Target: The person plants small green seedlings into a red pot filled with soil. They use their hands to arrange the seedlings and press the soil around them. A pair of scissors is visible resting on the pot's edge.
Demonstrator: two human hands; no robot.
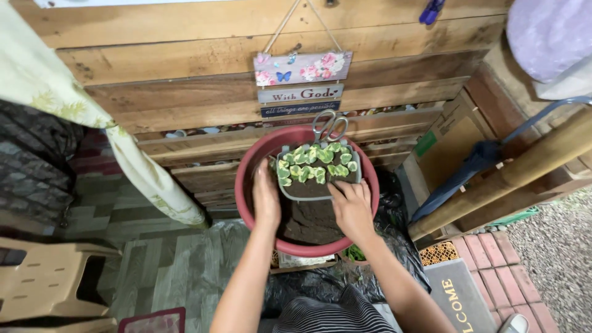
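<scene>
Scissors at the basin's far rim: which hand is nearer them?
Right. The right hand rests on the grey planter below the scissors; the left hand grips its far-left side.

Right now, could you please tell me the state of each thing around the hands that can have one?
Round red plastic basin: upright, holding dark soil.
Grey rectangular planter of small green-and-cream plants: resting on the soil, upright.
Grey-handled scissors: closed, lying at the basin's far rim.
Left hand: on the planter's left end.
Right hand: on its right corner.
</scene>
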